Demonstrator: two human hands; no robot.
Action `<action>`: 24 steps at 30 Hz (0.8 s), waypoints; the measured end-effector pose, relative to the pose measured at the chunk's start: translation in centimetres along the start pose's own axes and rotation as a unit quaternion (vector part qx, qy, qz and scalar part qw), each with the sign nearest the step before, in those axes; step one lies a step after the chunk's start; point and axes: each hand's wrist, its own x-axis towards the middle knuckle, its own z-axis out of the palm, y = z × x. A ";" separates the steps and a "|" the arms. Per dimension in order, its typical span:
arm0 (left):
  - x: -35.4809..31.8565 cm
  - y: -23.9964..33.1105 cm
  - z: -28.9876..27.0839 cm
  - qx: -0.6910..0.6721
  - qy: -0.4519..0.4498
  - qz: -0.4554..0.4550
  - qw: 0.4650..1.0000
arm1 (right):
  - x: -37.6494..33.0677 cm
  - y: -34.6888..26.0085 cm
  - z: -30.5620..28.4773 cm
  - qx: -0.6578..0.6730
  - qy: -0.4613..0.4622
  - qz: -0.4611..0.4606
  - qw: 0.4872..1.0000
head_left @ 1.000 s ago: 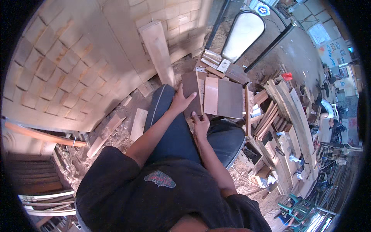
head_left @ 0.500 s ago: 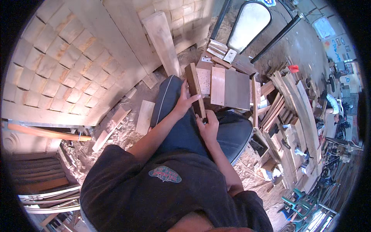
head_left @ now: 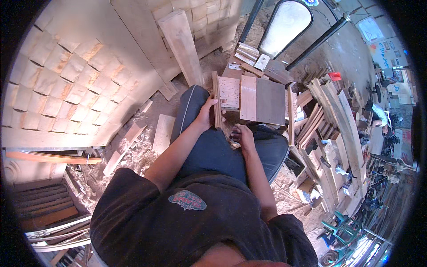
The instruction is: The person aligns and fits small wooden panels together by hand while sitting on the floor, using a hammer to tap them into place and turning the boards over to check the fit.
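**Seated Handling of a Wooden Strip**

Presently, the person sat with both knees in dark trousers, a narrow wooden strip standing on edge over the left knee. The left hand gripped this strip at its lower part, fingers curled around it, thumb on the near side. The right hand rested on the right thigh, just beside the strip's lower end; its fingers were bent inward, though whether they pinched anything could not be told. Touching the strip's far side lay a pale perforated board, then a light plank and a grey panel. Sawdust and offcuts covered the floor.
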 end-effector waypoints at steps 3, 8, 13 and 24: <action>0.0 0.6 -0.1 0.016 0.029 -0.018 0.999 | 1.0 -0.3 -0.1 0.098 -0.009 0.135 0.986; 1.1 0.0 -0.2 0.093 0.027 0.047 0.994 | 3.6 -0.8 -1.1 0.239 -0.016 0.103 0.965; 0.6 0.5 0.1 0.087 0.040 0.048 0.994 | 4.1 -0.9 0.1 0.228 0.007 0.062 0.972; 0.8 0.2 0.5 0.086 0.035 -0.004 0.996 | -0.9 -3.0 0.4 0.455 -0.134 0.042 0.879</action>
